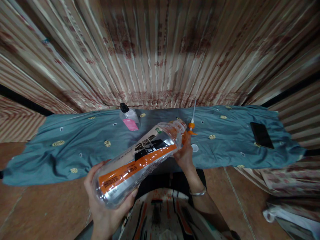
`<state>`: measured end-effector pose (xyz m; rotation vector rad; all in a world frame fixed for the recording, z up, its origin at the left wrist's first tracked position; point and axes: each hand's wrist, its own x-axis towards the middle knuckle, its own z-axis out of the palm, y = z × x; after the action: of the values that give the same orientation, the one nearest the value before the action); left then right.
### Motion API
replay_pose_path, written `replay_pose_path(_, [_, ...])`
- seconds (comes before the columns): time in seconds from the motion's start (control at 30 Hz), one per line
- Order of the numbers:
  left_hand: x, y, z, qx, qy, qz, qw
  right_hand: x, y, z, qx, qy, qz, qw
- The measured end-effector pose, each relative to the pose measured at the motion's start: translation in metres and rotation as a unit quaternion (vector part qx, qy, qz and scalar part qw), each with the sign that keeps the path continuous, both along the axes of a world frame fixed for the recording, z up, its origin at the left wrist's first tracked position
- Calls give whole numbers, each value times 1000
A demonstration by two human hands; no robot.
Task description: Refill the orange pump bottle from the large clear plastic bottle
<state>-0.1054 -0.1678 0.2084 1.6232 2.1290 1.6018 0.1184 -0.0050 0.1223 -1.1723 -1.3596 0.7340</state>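
A large clear plastic bottle (140,160) with an orange, silver and white label is held tilted above the cloth, its open neck up and to the right. My left hand (107,203) wraps round its base at the lower left. Close to the neck, my right hand (184,150) grips it from behind, near an orange part partly hidden by the clear plastic. Just right of that hand lies an orange pump head (191,126) with a long thin tube. A small round white disc (194,148) rests beside my right wrist.
A teal patterned cloth (57,133) covers the long narrow surface. At the back left stands a small bottle (130,120) with a black cap and pink label. A dark phone (262,135) lies at the right. Behind hangs a striped curtain (160,50).
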Motion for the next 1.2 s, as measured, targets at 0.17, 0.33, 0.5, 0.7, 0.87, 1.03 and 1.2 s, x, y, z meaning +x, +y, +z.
replay_pose_path(0.17, [1,0,1,-10,-9,13,1000,1,0,0,-3,1,3,1000])
replay_pose_path(0.33, [4,1,0,2,-5,3,1000,0,0,1,-5,5,2,1000])
replay_pose_path(0.5, [-3,-2,-3,-1,2,-1,1000,0,0,1,3,-3,-3,1000])
replay_pose_path(0.7, [-11,-6,-8,-43,8,-16,999,0,0,3,12,-4,10,1000])
replay_pose_path(0.87, [-3,-3,-6,-7,-15,8,1000,0,0,5,10,-12,7,1000])
replay_pose_path(1.03, [1,-1,-3,-16,-9,8,1000,-2,0,6,26,-18,-4,999])
replay_pose_path(1.2, [0,-1,-5,-10,-20,14,1000,-1,-1,6,13,-11,-4,1000])
